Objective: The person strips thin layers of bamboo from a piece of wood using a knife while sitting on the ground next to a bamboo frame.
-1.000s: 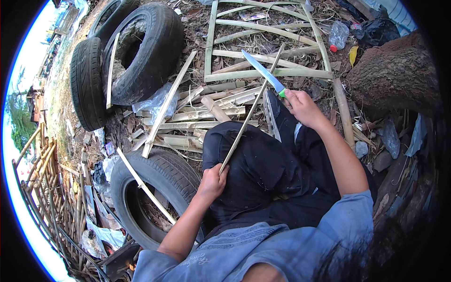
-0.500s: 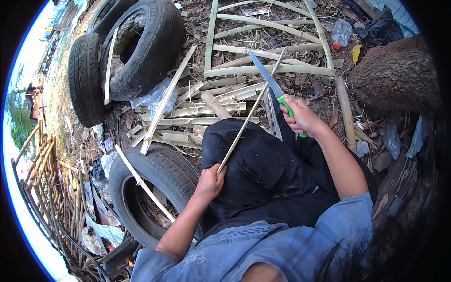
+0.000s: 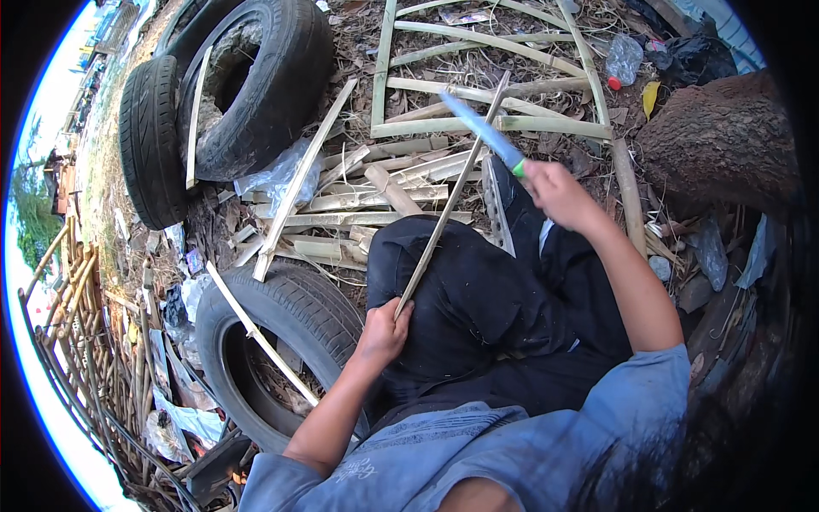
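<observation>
My left hand (image 3: 384, 331) grips the near end of a thin bamboo strip (image 3: 444, 218), which slants up and away across my dark-trousered knee. In my right hand (image 3: 559, 194) is a knife (image 3: 485, 128) with a green handle, mostly covered by my fingers. Its blade points up and left, its middle part over the strip near the strip's far end; whether the two touch I cannot tell. Beyond my knee lies a heap of split bamboo pieces (image 3: 367, 203). A frame of bamboo strips (image 3: 503, 126) rests on the ground farther off.
At my left lies a tyre (image 3: 281, 294) with a bamboo strip across it. More tyres (image 3: 294, 94) lie at the far left. A tree trunk (image 3: 717, 141) and a plastic bottle (image 3: 623, 61) are at the right. Bamboo poles (image 3: 81, 299) pile up at the left edge.
The knife has swung slightly left and its blade is blurred. My right hand has tilted, hiding more of the handle. The strip's far end has shifted a little left; my left hand stays nearly still.
</observation>
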`<state>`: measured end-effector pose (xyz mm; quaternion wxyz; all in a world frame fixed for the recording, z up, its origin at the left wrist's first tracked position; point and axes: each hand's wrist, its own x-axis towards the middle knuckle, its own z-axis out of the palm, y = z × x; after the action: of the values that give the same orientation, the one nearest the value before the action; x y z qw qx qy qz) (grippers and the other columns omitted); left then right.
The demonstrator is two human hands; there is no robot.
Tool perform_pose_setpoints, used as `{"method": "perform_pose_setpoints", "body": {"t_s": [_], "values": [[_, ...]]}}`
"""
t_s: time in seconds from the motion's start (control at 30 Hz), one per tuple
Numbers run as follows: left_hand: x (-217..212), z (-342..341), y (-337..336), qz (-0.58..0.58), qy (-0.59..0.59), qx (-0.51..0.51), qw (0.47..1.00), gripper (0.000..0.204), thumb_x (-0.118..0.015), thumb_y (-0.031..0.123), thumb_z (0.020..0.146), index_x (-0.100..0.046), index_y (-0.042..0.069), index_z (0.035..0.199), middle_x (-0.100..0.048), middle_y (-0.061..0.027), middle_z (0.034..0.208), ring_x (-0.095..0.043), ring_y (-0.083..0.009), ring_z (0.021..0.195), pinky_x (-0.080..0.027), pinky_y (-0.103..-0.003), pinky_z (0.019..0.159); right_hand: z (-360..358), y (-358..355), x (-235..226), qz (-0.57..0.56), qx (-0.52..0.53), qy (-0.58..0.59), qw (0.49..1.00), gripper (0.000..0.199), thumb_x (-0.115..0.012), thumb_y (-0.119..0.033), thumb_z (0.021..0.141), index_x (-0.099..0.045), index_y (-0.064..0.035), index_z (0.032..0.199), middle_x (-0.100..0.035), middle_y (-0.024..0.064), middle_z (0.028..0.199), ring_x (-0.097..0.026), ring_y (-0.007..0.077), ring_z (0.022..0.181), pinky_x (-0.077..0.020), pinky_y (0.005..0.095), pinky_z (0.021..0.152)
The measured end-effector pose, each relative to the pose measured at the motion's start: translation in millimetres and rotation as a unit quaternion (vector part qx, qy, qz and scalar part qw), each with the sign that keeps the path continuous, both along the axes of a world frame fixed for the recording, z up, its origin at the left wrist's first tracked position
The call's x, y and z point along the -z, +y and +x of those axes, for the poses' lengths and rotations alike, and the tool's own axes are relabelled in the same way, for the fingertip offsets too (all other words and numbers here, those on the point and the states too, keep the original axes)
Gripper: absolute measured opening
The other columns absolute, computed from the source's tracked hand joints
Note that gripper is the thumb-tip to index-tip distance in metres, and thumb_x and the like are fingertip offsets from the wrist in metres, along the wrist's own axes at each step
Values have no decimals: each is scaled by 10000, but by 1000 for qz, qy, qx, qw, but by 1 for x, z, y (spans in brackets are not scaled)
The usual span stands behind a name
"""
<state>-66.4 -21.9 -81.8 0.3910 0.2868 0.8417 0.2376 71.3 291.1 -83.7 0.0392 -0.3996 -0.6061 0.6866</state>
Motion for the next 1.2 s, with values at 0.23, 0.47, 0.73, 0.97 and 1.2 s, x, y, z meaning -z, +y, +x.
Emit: {"method": "perform_pose_setpoints", "body": {"t_s": [0.23,0.47,0.73,0.97,1.2], "values": [[-3,2,8,6,-3,4,1000,247,-557,176,948,-569,-40,829,-544,-288,666,-562,-470,648,-441,-439,560,4,3,22,58,-66,41,995,426,-379,-376,1029,-467,-73,743,-356,-47,525,-338,50,432,-264,240,395],[3,4,1,32,19,7,999,247,-565,175,942,-564,-38,817,-553,-288,676,-563,-483,690,-443,-461,575,0,0,13,2,-25,6,1000,403,-378,-365,1033,-447,-74,763,-360,-47,565,-333,55,447,-285,246,407],[6,1,-4,60,29,25,997,237,-568,167,938,-564,-33,811,-551,-282,664,-559,-487,683,-439,-473,567,0,0,23,19,-94,34,995,425,-341,-439,1028,-432,-94,797,-321,-56,533,-269,39,367,-217,222,318],[8,1,-4,37,32,22,999,235,-571,168,935,-563,-31,811,-550,-286,672,-559,-486,689,-438,-475,568,2,-16,30,-41,-45,-4,998,389,-377,-409,1025,-430,-100,794,-325,-54,561,-270,35,389,-227,219,330],[9,-1,-2,42,28,26,998,218,-567,155,934,-563,-29,818,-551,-284,676,-559,-481,685,-438,-466,564,3,-6,15,-23,-74,-28,997,416,-363,-445,1019,-441,-100,800,-365,-45,545,-290,52,360,-250,228,314]]}}
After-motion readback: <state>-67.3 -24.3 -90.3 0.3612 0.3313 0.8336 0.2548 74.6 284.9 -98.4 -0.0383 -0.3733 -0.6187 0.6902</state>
